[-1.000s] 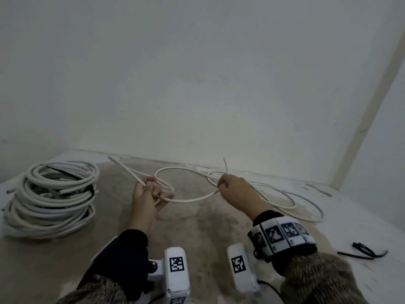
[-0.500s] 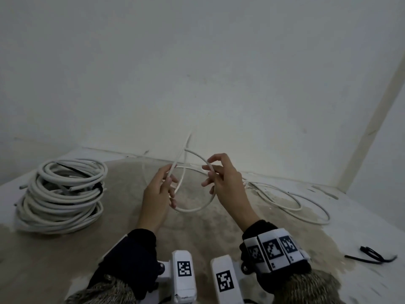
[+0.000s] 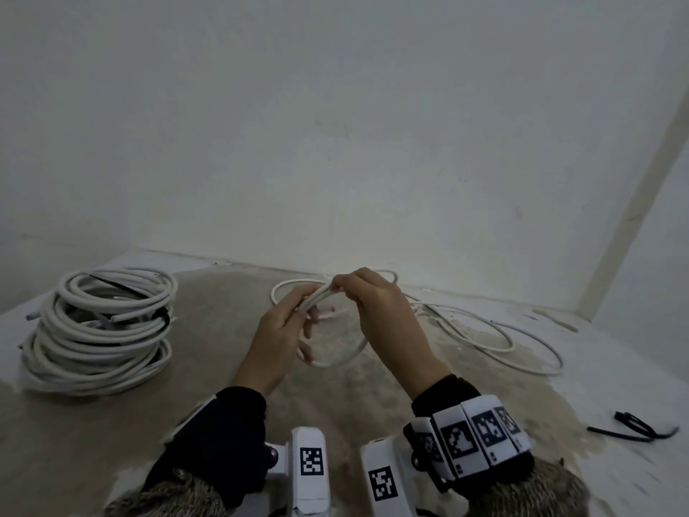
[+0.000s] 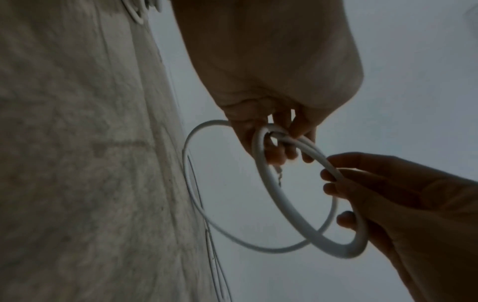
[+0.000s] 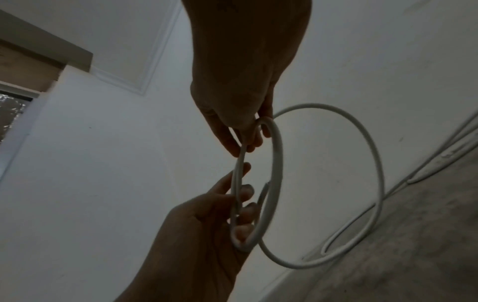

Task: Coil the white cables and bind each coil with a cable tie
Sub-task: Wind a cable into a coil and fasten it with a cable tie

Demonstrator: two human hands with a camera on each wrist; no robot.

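Observation:
A thin white cable is held up in small loops between my two hands over the floor. My left hand grips the side of the loops, its fingers curled round the cable. My right hand pinches the top of the loops just above the left fingers. The rest of the cable trails in loose curves over the floor to the right. Black cable ties lie on the floor at the far right.
A tall stack of coiled white cables with dark ties on them stands on the floor at the left. The white wall runs close behind the hands, and a corner post rises at the right.
Both hands have lifted off the floor and come together. The right hand has brought a further turn of cable over to the left hand, which now holds the loops.

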